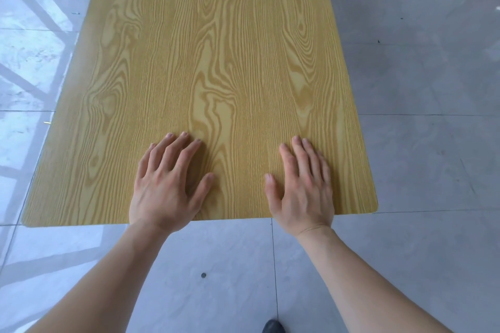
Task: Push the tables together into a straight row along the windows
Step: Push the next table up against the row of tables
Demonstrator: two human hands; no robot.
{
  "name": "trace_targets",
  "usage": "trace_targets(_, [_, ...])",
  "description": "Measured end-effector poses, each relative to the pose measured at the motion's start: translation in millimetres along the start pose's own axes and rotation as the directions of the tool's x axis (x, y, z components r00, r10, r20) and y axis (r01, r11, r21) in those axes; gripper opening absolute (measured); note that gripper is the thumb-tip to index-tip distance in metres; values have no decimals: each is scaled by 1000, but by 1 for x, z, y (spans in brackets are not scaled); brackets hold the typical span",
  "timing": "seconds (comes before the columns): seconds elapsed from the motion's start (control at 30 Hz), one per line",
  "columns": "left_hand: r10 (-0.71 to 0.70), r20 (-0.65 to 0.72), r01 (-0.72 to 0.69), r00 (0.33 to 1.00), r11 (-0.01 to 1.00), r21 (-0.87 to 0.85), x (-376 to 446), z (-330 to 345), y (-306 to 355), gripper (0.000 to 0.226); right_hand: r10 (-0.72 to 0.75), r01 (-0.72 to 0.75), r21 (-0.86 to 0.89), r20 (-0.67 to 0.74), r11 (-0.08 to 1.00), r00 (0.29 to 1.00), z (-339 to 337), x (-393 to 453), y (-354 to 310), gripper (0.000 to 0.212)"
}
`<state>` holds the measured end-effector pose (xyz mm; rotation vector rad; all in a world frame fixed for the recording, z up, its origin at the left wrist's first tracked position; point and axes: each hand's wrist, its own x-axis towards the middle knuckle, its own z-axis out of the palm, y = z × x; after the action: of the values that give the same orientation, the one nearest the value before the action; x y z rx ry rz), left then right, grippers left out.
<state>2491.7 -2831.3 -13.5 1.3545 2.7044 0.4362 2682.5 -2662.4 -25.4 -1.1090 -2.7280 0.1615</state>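
While you look down from above, both of your hands lie flat on the table (205,62), a long top with a yellow wood-grain pattern that fills the middle of the frame and runs from its near edge in the lower half up past the top border. Your left hand (165,184) rests palm down at lower centre-left, fingers straight and a little spread, thumb angled out to the right. Your right hand (303,186) rests the same way at lower centre-right, fingers straight and closer together, thumb pointing up and left. Neither hand curls around anything; both wrists cross the table's near edge. The table's rounded near corner shows at the right. Around it lies a glossy grey tiled floor (422,143), with bright window reflections at the upper left. A dark shoe tip (273,326) peeks in at the bottom centre.
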Motion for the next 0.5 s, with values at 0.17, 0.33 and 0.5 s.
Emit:
trace_targets(0.17, [0, 12, 0, 1000, 1000, -4, -2, -2, -1, 67, -1, 2, -17, 58, 1000, 998, -3, 0, -2, 66])
trace_targets(0.33, [-15, 35, 15, 999, 1000, -25, -2, -4, 3, 67, 3, 3, -39, 150, 999, 989, -12, 1, -3, 67])
trace_targets(0.5, [-85, 139, 84, 987, 996, 9, 7, -20, 20, 71, 39, -41, -3, 417, 999, 908, -45, 18, -8, 68])
